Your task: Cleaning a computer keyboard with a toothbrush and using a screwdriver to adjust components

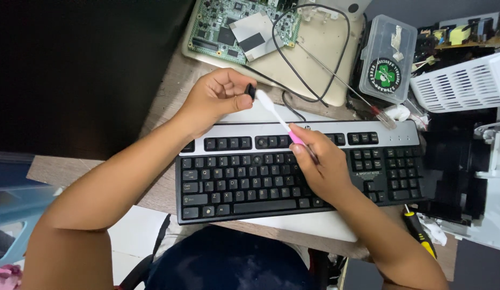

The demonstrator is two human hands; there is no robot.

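Left hand point(218, 99): pinched shut on a small black keycap point(251, 91), above the keyboard's point(244, 182) upper edge at eleven o'clock. Toothbrush point(279, 121): white head touching the keycap, pink handle running toward four o'clock. Right hand point(322, 166): closed around the handle, over the middle keys. Circuit board point(223, 27): twelve o'clock. Clear plastic box point(389, 59): two o'clock. Screwdriver point(419, 231): table edge, four o'clock. Risk: a hard brush stroke would likely flick the lightly pinched keycap loose among the clutter.

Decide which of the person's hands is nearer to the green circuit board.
Left. The left hand sits just below the green circuit board; the right hand rests lower, over the keyboard.
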